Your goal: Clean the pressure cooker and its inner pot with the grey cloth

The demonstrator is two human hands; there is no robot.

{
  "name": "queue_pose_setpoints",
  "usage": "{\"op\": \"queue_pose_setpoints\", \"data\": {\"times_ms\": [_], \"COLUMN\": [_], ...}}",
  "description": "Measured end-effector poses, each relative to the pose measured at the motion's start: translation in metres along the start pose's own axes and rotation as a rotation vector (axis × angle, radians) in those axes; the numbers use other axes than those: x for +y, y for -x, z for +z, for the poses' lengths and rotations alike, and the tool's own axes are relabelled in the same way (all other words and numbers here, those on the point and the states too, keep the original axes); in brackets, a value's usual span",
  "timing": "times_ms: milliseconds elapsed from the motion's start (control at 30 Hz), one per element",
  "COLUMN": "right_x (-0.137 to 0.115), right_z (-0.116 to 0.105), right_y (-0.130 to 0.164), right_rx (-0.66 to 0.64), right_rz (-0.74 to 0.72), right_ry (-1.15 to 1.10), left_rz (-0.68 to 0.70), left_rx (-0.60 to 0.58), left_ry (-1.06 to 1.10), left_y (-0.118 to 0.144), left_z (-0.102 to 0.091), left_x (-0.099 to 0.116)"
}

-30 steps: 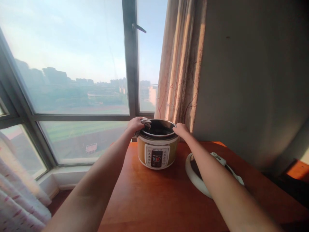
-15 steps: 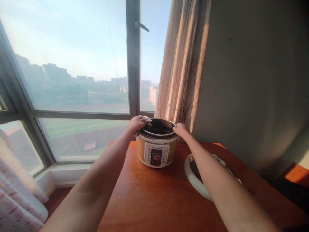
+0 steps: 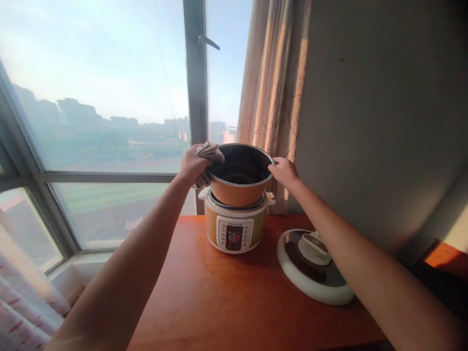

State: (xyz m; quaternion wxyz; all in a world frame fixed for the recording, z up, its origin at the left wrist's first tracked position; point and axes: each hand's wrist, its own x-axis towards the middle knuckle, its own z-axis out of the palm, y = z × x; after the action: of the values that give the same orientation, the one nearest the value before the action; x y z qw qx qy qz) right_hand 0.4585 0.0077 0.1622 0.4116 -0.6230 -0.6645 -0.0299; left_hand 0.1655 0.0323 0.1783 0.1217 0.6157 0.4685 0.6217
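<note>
Head view, single frame, catalogue of contents.

Item 1: inner pot [image 3: 239, 178]. Centre of frame, raised partly out of the cooker base [image 3: 234, 228] directly below it; its lower part is level with the base's mouth. Copper-coloured outside, dark lining inside, no contents visible. Tilted slightly so the interior shows.

Item 2: left hand [image 3: 192, 165]. Left of centre, closed on the pot's left rim through a folded cloth [image 3: 206, 158], fingers pinching cloth and rim together.

Item 3: right hand [image 3: 284, 171]. Right of centre, bare, fingers curled onto the pot's right rim and pressed against it.

Item 4: lid [image 3: 311, 265]. Lower right, lying on the table [image 3: 204, 297], well apart from the cooker base, handle side up.

Item 5: window [image 3: 98, 122] across the left half, curtain [image 3: 272, 102] at upper centre, grey wall at right.

Handling notes (judgement): the pot looks like rigid thin metal, moderately light while empty, smooth-walled and likely slippery. The rolled rim is the only real purchase; opposite sides, as here, keep it level. The cloth suggests warmth, so the bare right-side hold is the weaker one. The lining would scratch if knocked on the base.
</note>
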Motion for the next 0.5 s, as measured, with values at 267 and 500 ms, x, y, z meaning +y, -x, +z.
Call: {"op": "queue_pose_setpoints", "data": {"times_ms": [267, 500], "right_x": [-0.017, -0.001], "right_z": [-0.054, -0.056], "right_y": [0.1, 0.236], "right_rx": [0.009, -0.158], "right_rz": [0.014, 0.237], "right_ry": [-0.514, -0.58], "left_rz": [-0.014, -0.139], "left_rx": [0.122, 0.15], "left_ry": [0.296, 0.05], "left_y": [0.11, 0.239], "left_z": [-0.057, -0.1], "left_x": [0.064, 0.043]}}
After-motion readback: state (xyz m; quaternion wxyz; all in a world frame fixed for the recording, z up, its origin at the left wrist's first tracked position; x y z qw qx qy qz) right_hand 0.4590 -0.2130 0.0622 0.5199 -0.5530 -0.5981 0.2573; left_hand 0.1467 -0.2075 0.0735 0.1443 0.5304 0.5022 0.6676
